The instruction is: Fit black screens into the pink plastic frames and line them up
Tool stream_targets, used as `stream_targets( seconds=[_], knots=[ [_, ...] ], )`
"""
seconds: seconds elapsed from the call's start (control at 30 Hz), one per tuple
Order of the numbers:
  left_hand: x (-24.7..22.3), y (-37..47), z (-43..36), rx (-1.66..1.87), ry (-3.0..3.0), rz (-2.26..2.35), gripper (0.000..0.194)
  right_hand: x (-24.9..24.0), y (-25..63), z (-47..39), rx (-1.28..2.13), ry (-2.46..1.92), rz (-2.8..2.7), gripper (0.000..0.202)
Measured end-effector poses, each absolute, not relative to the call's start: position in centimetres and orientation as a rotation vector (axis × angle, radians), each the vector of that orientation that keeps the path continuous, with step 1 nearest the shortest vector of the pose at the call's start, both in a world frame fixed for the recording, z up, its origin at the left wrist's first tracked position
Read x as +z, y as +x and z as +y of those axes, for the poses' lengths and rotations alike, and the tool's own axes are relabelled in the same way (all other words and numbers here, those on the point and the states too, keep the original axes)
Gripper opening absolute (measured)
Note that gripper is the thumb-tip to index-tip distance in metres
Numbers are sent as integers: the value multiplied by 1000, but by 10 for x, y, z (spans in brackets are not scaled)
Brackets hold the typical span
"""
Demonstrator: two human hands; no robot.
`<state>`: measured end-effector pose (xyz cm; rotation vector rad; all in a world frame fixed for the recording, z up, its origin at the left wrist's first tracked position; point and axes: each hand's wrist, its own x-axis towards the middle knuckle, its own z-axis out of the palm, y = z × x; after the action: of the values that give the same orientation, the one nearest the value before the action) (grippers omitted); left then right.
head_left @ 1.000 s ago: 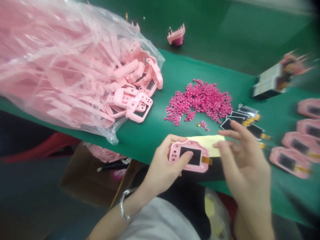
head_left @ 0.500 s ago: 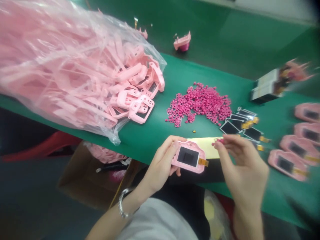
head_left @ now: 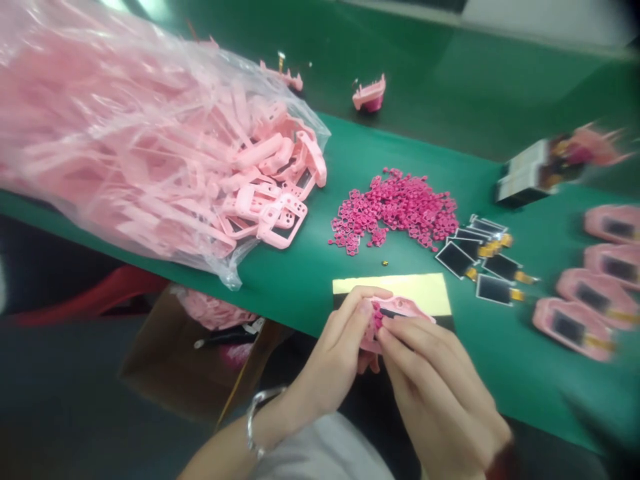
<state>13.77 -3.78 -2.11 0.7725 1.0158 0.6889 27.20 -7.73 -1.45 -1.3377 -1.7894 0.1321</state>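
My left hand (head_left: 345,343) is wrapped round the left end of a pink plastic housing (head_left: 407,305), thumb on top. A dark screen sits in the housing, mostly covered by my right hand (head_left: 440,387). Between the fingertips of that right hand is a small magenta button piece (head_left: 377,313), set against the inside of the housing's left end. Whether it is seated there I cannot tell. Beneath both hands lies a yellow and black pad (head_left: 425,287). A pile of magenta button pieces (head_left: 400,207) is spread just beyond it.
A clear bag (head_left: 150,133) of pink housings fills the left. Several loose screens (head_left: 495,289) with orange ribbons lie right of the pile. Housings with screens (head_left: 565,327) line the right edge, below a white box (head_left: 523,173). An open carton (head_left: 160,360) stands below the table's left side.
My right hand has moved left and down, bringing the magenta button piece from beside the housing onto it. The housing has tilted in my left hand, and more of the pad shows.
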Motion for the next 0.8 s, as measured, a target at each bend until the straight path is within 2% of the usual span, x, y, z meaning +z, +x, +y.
stream_targets(
  seconds=[0.27, 0.4, 0.67, 0.8],
  knots=[
    [-18, 137, -36, 653, 820, 1067, 43, -2, 283, -77, 321, -1387, -2099, 17],
    [-15, 136, -34, 609, 860, 1070, 41, -13, 285, -84, 223, -1390, -2043, 16],
    [-19, 145, -41, 461, 848, 951, 50, -25, 293, -103, 74, -1437, -2063, 24],
    [-19, 143, -33, 459, 1054, 909, 54, -31, 312, -117, 58, -1478, -2039, 34]
  ],
)
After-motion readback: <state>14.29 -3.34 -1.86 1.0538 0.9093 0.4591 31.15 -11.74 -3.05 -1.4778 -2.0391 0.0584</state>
